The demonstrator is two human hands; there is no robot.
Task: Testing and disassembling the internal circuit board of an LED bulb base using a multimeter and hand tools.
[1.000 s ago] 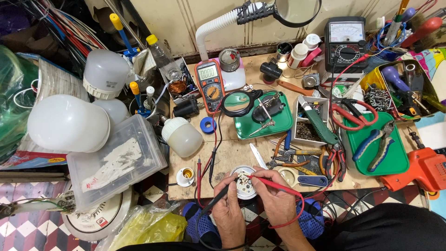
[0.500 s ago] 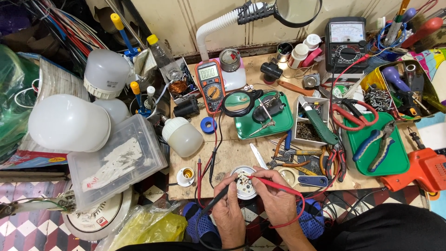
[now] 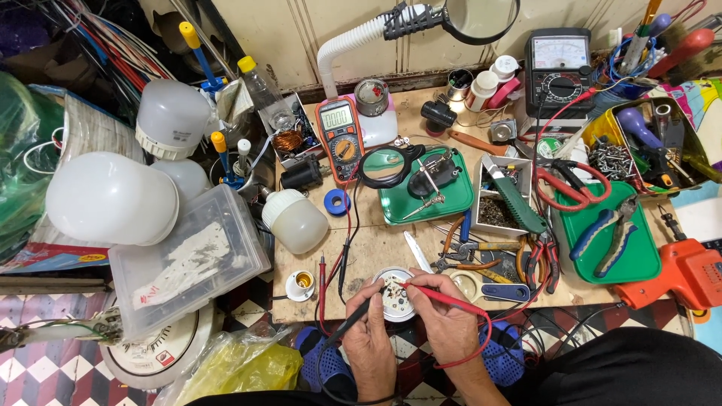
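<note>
At the near edge of the workbench (image 3: 361,256), the left hand (image 3: 370,342) grips a black probe (image 3: 353,319) and the right hand (image 3: 444,319) a red probe (image 3: 440,297), both tips on the round circuit board (image 3: 395,295). The board is being tested; next calls for steady contact.

Cream panelled wall (image 3: 301,30), cluttered wooden workbench (image 3: 376,252), checkered tile floor (image 3: 45,376), bright even light

left hand (image 3: 370,347): bare, no glove | right hand (image 3: 450,328): bare | forearms unsleeved | dark trousers (image 3: 624,368)
</note>
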